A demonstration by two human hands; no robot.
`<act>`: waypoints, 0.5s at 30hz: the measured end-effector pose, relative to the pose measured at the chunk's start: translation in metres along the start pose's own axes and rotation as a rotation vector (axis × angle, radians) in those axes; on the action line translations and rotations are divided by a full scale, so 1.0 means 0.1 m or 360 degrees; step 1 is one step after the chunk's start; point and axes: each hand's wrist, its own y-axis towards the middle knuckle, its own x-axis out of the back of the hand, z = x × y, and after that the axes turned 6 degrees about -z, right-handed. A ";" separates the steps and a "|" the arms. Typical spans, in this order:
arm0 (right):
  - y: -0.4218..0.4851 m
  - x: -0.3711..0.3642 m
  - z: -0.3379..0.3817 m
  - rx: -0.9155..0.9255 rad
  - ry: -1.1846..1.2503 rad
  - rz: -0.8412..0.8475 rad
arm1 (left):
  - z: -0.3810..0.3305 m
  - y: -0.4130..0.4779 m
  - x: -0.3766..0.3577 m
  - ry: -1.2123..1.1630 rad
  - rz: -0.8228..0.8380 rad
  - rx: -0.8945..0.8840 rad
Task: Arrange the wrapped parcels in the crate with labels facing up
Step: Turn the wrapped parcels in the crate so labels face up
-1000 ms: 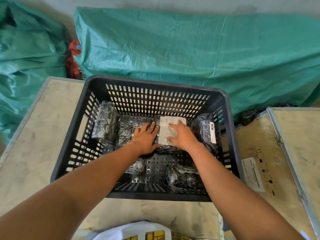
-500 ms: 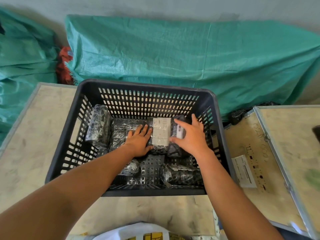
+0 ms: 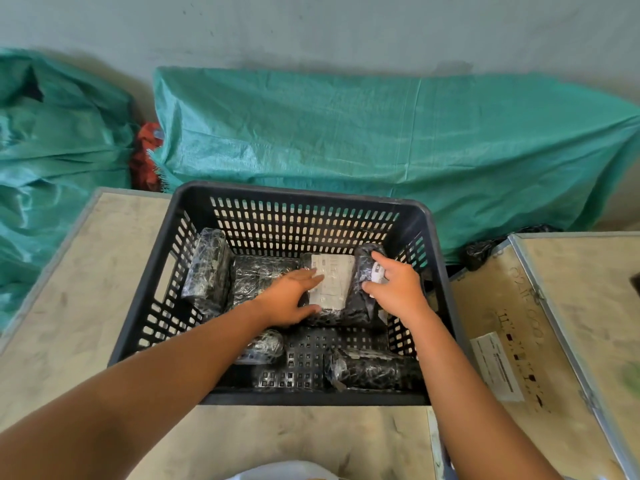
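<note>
A black slotted crate (image 3: 194,206) stands on a wooden table and holds several parcels in black wrap. The middle parcel (image 3: 334,284) lies flat with its white label up. My left hand (image 3: 289,299) rests on its left edge and on the parcel (image 3: 258,275) beside it, fingers spread. My right hand (image 3: 396,289) grips a narrow parcel (image 3: 365,263) at the crate's right side; a white label shows under my fingers. Another parcel (image 3: 207,268) stands on edge against the left wall. Two more parcels (image 3: 372,370) (image 3: 265,346) lie near the front.
The crate sits on a wooden table top (image 3: 86,278). To the right is a wooden case (image 3: 519,341) with a metal edge and a paper label (image 3: 497,367). Green tarpaulin bundles (image 3: 381,143) lie behind the crate against the wall.
My right hand moved off the labelled middle parcel to the narrow parcel on the right and closed on it. My left hand shifted right onto the middle parcel's edge.
</note>
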 end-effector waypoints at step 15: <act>-0.12 0.35 0.69 0.0026 0.1242 -0.0082 | -0.83 -0.04 0.46 -0.0923 -0.1141 -0.0412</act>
